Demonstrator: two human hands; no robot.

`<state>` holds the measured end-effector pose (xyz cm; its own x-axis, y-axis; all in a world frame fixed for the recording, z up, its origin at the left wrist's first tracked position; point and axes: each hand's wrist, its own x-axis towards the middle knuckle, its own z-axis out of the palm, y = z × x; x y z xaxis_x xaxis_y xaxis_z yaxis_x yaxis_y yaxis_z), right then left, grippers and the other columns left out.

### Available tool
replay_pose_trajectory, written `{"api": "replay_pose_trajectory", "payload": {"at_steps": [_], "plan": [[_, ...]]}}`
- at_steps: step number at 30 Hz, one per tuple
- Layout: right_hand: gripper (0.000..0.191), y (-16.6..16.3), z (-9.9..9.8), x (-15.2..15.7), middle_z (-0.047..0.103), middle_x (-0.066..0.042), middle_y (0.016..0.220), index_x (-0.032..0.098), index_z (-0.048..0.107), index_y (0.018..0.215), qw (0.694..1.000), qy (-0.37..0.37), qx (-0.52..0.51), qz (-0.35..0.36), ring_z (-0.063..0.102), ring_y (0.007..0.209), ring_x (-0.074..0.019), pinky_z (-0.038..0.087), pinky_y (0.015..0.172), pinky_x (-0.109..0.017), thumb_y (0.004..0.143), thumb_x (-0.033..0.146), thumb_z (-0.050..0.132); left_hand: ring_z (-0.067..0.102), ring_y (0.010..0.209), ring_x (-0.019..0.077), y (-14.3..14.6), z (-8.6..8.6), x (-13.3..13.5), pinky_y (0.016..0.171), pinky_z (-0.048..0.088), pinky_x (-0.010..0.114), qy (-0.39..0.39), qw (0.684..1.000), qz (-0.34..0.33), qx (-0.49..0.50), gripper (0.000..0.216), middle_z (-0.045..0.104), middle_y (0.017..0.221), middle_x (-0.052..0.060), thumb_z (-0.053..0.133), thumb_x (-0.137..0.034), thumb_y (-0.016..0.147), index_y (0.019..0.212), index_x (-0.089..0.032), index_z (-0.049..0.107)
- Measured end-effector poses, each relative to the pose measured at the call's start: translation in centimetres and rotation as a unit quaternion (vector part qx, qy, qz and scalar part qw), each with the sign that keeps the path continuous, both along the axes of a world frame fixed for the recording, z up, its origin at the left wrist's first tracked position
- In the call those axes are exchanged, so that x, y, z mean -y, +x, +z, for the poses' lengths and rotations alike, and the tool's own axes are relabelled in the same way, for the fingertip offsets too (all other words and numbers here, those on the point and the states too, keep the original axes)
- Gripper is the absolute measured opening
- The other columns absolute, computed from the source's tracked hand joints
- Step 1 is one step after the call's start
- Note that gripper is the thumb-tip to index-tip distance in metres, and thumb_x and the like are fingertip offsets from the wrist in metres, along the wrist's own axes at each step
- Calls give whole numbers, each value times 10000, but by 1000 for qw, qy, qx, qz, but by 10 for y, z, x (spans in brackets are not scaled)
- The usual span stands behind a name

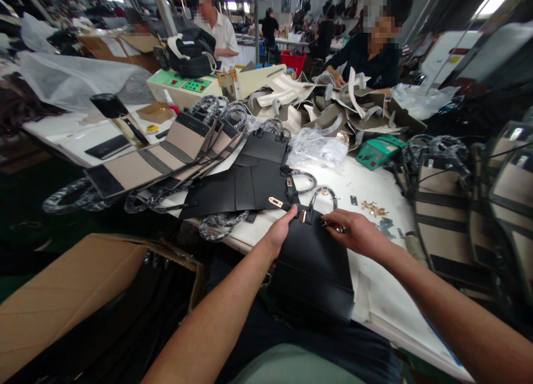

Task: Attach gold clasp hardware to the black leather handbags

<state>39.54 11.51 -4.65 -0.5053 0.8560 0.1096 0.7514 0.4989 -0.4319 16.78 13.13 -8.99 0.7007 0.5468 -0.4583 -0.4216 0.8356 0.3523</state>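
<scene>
A black handbag panel [312, 256] hangs over the table's front edge towards my lap. My left hand [280, 235] grips its upper left edge, thumb on top, beside a strap with a gold slotted plate [275, 202]. A gold clasp [303, 216] sits on the panel near a plastic-wrapped handle [325, 194]. My right hand [353, 231] is closed over the panel's upper right side. Small dark metal parts show at its fingertips and under the palm, but their kind is hidden. Another black panel [254, 187] lies just beyond my left hand.
Gold fittings [373, 208] and grey metal plates [385, 227] lie on the white table [362, 184]. Beige-lined bag pieces [166, 156] are stacked left, more [447, 223] right. A green box [380, 151] stands behind. A cardboard carton [83, 278] is lower left. A co-worker [370, 51] sits opposite.
</scene>
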Motion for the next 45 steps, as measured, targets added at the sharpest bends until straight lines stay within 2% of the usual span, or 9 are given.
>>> {"api": "replay_pose_trajectory", "payload": {"at_steps": [10,15,20,28,34,37,41,43,45], "plan": [[246,-8,-4,11,700,-71,944,207,690,1121,998,24,44,-35,675,842,-221,506,739,-316,932,189,534,744,896,288,2,-2,-1,912,551,397,9,1000,18,-4,561,773,916,167,486,-556,939,1125,-71,697],[202,-6,-4,11,738,-31,986,241,727,1061,996,-26,-43,-69,690,887,-203,525,804,-311,907,245,596,743,907,292,3,-2,1,922,549,407,14,1000,19,1,558,771,937,174,475,-545,949,1134,-65,690],[199,-4,-3,13,757,-9,985,257,748,1018,984,-60,-108,-128,702,872,-196,542,790,-298,883,338,626,742,911,292,4,-4,2,925,552,404,15,1000,24,8,548,770,937,176,480,-532,951,1131,-58,688],[187,-10,-8,10,723,-40,933,252,725,988,997,3,-22,-70,673,834,-201,514,758,-319,946,315,554,745,886,299,2,-5,2,884,571,415,6,1000,15,-3,541,770,918,167,515,-552,928,1115,-77,697],[215,-18,-7,15,708,-62,904,236,731,952,995,36,50,-81,659,788,-196,477,686,-296,955,306,528,745,881,303,0,-4,2,868,573,410,5,1000,-1,5,553,769,918,171,529,-570,913,1085,-76,708],[163,-16,-6,12,710,-35,876,239,737,899,992,-29,-44,-111,654,771,-183,489,701,-293,902,327,599,745,870,305,0,-5,3,851,577,411,5,1000,-5,-3,561,769,913,173,538,-581,903,1080,-77,709],[195,-9,-6,3,698,-3,760,215,733,862,952,-199,-173,-155,624,646,-158,475,574,-263,804,398,698,746,862,297,1,-8,4,847,578,400,14,1000,-3,13,546,770,902,165,547,-574,903,1078,-82,710],[209,-9,-7,0,686,3,727,209,728,868,945,-223,-182,-157,609,622,-153,457,545,-256,787,402,715,746,862,294,1,-8,5,846,578,396,16,999,-8,28,541,770,903,163,543,-569,908,1078,-83,709],[178,-11,-10,0,682,4,734,216,723,846,953,-197,-172,-150,612,641,-156,464,565,-260,782,383,725,747,860,294,1,-8,4,841,579,394,13,999,-13,34,539,770,904,164,537,-566,912,1077,-82,709]]}}
